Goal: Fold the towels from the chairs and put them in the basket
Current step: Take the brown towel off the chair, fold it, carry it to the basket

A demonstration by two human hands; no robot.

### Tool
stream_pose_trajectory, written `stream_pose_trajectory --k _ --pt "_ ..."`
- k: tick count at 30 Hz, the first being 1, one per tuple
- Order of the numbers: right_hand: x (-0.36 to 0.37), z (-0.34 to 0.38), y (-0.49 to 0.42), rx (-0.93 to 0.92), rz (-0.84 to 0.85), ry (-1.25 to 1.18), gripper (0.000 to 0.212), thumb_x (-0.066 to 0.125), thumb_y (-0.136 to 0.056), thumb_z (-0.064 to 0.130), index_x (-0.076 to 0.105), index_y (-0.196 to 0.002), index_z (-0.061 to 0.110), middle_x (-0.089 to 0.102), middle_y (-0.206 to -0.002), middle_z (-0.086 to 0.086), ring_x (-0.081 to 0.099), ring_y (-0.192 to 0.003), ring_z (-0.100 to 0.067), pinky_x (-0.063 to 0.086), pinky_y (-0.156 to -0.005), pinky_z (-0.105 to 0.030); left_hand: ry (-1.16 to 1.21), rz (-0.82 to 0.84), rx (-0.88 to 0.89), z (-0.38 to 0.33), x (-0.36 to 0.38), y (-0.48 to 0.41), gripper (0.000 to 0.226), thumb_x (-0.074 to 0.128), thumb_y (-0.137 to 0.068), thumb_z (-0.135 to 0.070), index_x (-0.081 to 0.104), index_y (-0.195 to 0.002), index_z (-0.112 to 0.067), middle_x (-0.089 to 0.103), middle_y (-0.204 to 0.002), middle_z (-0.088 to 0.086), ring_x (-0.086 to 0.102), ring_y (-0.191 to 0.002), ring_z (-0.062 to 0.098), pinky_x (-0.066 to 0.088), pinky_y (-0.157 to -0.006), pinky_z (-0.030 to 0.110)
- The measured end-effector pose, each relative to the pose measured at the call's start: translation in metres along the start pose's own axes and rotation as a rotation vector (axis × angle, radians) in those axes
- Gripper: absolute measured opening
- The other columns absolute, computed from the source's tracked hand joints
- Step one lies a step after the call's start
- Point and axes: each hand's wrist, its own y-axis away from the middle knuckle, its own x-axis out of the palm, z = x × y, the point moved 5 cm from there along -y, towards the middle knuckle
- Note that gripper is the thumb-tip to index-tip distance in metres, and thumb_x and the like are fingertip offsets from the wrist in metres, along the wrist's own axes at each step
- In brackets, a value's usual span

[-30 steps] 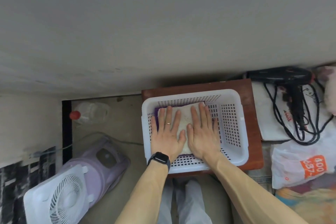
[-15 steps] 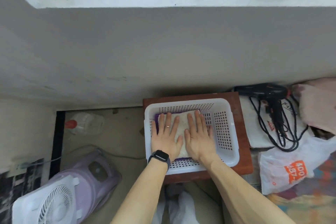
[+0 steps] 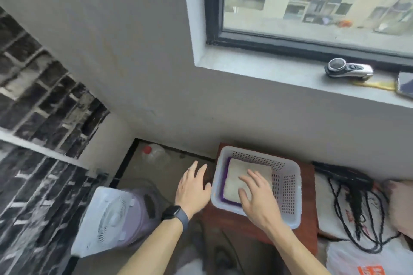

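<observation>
brown stool (image 3: 309, 187) holds basket (image 3: 288, 196) with folded towel (image 3: 239, 176) beneath the right grip (image 3: 257, 198).

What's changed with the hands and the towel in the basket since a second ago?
The left hand has left the white basket and now hangs open beside its left wall. The right hand stays over the cream towel, fingers loosened rather than flat. The towel still lies folded on the purple towel; the basket has not moved.
</observation>
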Motion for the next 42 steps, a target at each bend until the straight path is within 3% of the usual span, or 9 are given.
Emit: stream_pose_trajectory --k 6,10,13,18,23,27,33,37,42 --pt "0.006 0.121 0.028 -0.408 0.149 -0.015 0.03 0.055 -0.1 0.038 0.066 -0.128 0.033 0.057 -0.143 0.011 0.044 -0.139 -0.015 0.034 -0.117 -0.034 0.281 -0.296 -0.26 0.086 -0.047 0.11 0.058 0.051 -0.097 -0.033 0.032 -0.152 -0.031 0.01 -0.165 -0.004 0.021 -0.149 0.022 0.026 -0.119 0.039" --pt "0.043 0.226 0.062 -0.798 0.248 -0.006 0.024 0.064 -0.093 0.027 0.073 -0.115 0.023 0.067 -0.123 0.012 0.049 -0.125 -0.01 0.021 -0.109 -0.01 0.382 -0.499 -0.472 0.158 -0.063 0.202 0.057 0.052 -0.098 -0.026 0.033 -0.153 -0.024 0.017 -0.164 0.003 0.015 -0.151 0.019 0.017 -0.12 0.029" --pt "0.079 0.305 0.11 -1.046 0.377 0.039 0.024 0.06 -0.09 0.028 0.074 -0.109 0.021 0.072 -0.116 0.006 0.059 -0.119 -0.014 0.029 -0.106 -0.016 0.466 -0.693 -0.645 0.203 -0.073 0.291 0.057 0.054 -0.098 -0.021 0.036 -0.152 -0.02 0.023 -0.161 0.003 0.023 -0.149 0.021 0.017 -0.112 0.017" --pt "0.139 0.406 0.231 -1.334 0.643 0.158 0.024 0.063 -0.097 0.023 0.071 -0.119 0.023 0.07 -0.121 0.004 0.059 -0.118 -0.02 0.03 -0.093 -0.013 0.454 -0.947 -1.001 0.262 -0.054 0.463 0.055 0.053 -0.096 -0.033 0.039 -0.15 -0.028 0.036 -0.156 0.0 0.034 -0.143 0.019 0.028 -0.112 0.026" --pt "0.187 0.463 0.378 -1.589 0.816 0.164 0.028 0.059 -0.099 0.028 0.067 -0.125 0.023 0.065 -0.131 0.008 0.056 -0.123 -0.016 0.034 -0.105 -0.024 0.46 -1.121 -1.263 0.288 -0.018 0.624 0.053 0.056 -0.094 -0.031 0.045 -0.146 -0.025 0.047 -0.147 0.005 0.043 -0.136 0.024 0.034 -0.112 0.034" --pt "0.229 0.486 0.488 -1.69 0.929 0.176 0.025 0.057 -0.101 0.031 0.067 -0.123 0.024 0.061 -0.128 0.017 0.056 -0.123 -0.011 0.037 -0.106 -0.026 0.485 -1.195 -1.406 0.307 0.013 0.731 0.057 0.054 -0.095 -0.034 0.038 -0.15 -0.028 0.041 -0.153 0.004 0.036 -0.141 0.023 0.033 -0.115 0.038" --pt "0.284 0.523 0.616 -1.736 0.967 0.176 0.035 0.054 -0.098 0.042 0.058 -0.133 0.035 0.061 -0.135 0.008 0.055 -0.123 -0.019 0.044 -0.104 -0.032 0.376 -1.216 -1.468 0.346 0.018 0.865 0.057 0.053 -0.096 -0.035 0.037 -0.15 -0.027 0.045 -0.149 0.006 0.037 -0.139 0.024 0.033 -0.112 0.037" --pt "0.303 0.553 0.67 -1.749 0.947 0.125 0.034 0.056 -0.098 0.039 0.06 -0.131 0.031 0.064 -0.129 0.006 0.058 -0.118 -0.019 0.045 -0.095 -0.028 0.305 -1.229 -1.459 0.373 0.007 0.92 0.057 0.054 -0.096 -0.034 0.037 -0.15 -0.025 0.042 -0.153 0.004 0.035 -0.142 0.023 0.029 -0.116 0.034" --pt "0.332 0.594 0.703 -1.761 0.925 0.092 0.033 0.056 -0.099 0.035 0.06 -0.131 0.027 0.063 -0.128 0.005 0.058 -0.116 -0.019 0.042 -0.097 -0.027 0.295 -1.253 -1.427 0.425 -0.007 0.96 0.059 0.053 -0.096 -0.034 0.036 -0.151 -0.023 0.039 -0.155 0.004 0.032 -0.144 0.023 0.029 -0.118 0.036"
